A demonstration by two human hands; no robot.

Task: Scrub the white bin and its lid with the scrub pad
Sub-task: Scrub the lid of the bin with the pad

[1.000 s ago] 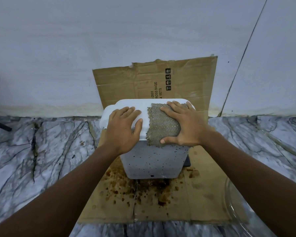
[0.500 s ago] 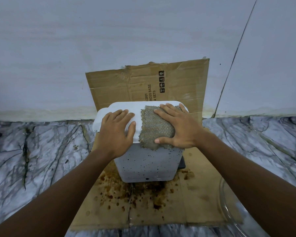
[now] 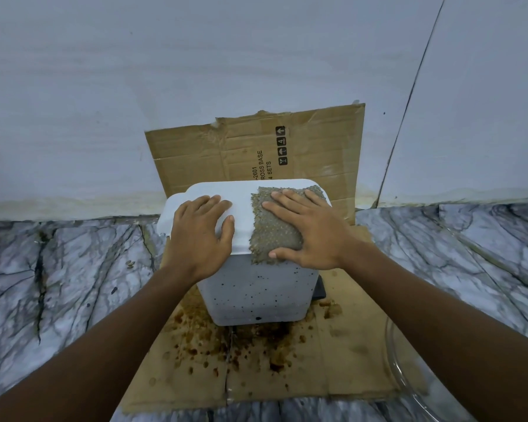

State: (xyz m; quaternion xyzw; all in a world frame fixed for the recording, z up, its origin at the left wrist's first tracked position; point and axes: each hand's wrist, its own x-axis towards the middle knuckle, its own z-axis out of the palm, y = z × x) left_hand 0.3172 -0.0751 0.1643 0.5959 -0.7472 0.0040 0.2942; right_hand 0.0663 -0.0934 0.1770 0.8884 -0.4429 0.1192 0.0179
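Observation:
A white bin (image 3: 256,296) with dark specks on its front stands on a stained cardboard sheet (image 3: 256,370). Its white lid (image 3: 241,202) is closed on top. A grey-green scrub pad (image 3: 272,233) lies flat on the right half of the lid and hangs a little over the front edge. My right hand (image 3: 311,233) presses on the pad with spread, straight fingers. My left hand (image 3: 201,236) rests flat on the left half of the lid, thumb toward the pad.
The cardboard folds up against the white wall (image 3: 256,71) behind the bin. Marble floor (image 3: 58,284) spreads on both sides. A clear glass bowl rim (image 3: 409,385) shows at the lower right. Brown stains (image 3: 226,345) spot the cardboard before the bin.
My right hand and the pad have shifted slightly right and back on the lid. The left hand stays on the lid. The camera view has moved a little.

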